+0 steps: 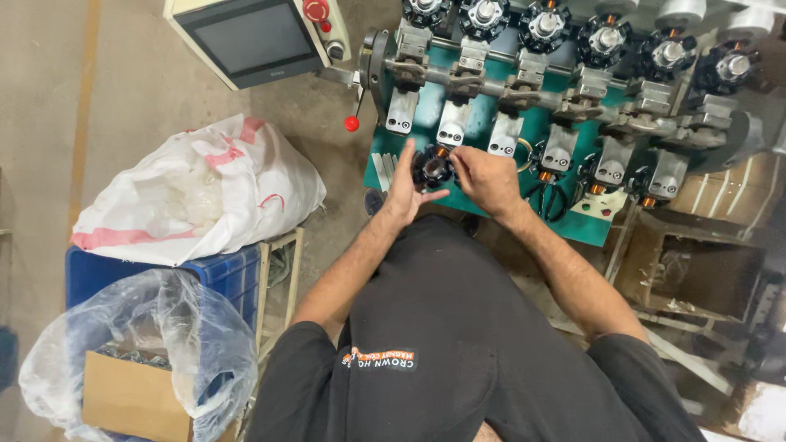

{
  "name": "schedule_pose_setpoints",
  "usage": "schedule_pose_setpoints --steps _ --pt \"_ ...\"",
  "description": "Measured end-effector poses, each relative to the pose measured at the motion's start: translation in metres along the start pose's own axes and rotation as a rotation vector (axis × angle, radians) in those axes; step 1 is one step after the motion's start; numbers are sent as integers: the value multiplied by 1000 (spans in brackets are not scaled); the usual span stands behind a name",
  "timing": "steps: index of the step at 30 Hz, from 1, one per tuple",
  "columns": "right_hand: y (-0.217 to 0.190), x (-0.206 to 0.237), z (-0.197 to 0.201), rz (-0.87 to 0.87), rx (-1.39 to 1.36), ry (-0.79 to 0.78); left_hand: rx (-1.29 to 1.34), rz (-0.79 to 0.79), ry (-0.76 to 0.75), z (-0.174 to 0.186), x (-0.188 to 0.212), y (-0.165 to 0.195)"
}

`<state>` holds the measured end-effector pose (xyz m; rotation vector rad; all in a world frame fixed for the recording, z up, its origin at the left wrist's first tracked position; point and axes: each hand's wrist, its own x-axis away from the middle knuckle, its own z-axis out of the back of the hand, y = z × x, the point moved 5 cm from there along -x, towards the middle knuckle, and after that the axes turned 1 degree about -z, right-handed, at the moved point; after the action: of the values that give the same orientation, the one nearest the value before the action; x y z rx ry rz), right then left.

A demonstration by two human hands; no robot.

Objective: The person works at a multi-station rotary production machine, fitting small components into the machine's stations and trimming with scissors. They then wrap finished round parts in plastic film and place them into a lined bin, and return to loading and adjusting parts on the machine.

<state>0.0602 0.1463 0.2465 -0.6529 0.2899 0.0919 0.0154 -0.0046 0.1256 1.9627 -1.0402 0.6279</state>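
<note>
Both hands meet over the green desk (426, 131) of a winding machine. The left hand (404, 190) cups a black round stator (431, 168), fingers spread wide behind it; the right hand (485, 178) pinches its edge with curled fingers. At left, a white sack (196, 192) lies on a blue crate (221, 274); a cardboard box (131, 397) sits inside a clear plastic bag (205, 344), contents unclear.
</note>
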Motion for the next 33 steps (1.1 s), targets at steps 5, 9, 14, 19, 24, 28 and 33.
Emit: schedule_pose_setpoints --steps 5,9,14,19,24,28,33 --pt "-21 7 -5 23 -37 -27 -288 -372 -91 -16 5 7" --pt "-32 5 3 108 -165 -97 -312 -585 -127 -21 11 18" --pt "-4 -53 40 240 122 -74 -388 -588 -29 -4 24 41" --pt "46 -157 49 339 384 -50 -418 -568 4 17 44 42" --pt "65 -200 12 424 713 -344 -422 -566 49 38 56 42" --pt "66 -210 8 410 754 -459 -386 -572 71 59 64 46" --pt "65 -206 24 432 735 -428 -348 -555 132 73 68 47"
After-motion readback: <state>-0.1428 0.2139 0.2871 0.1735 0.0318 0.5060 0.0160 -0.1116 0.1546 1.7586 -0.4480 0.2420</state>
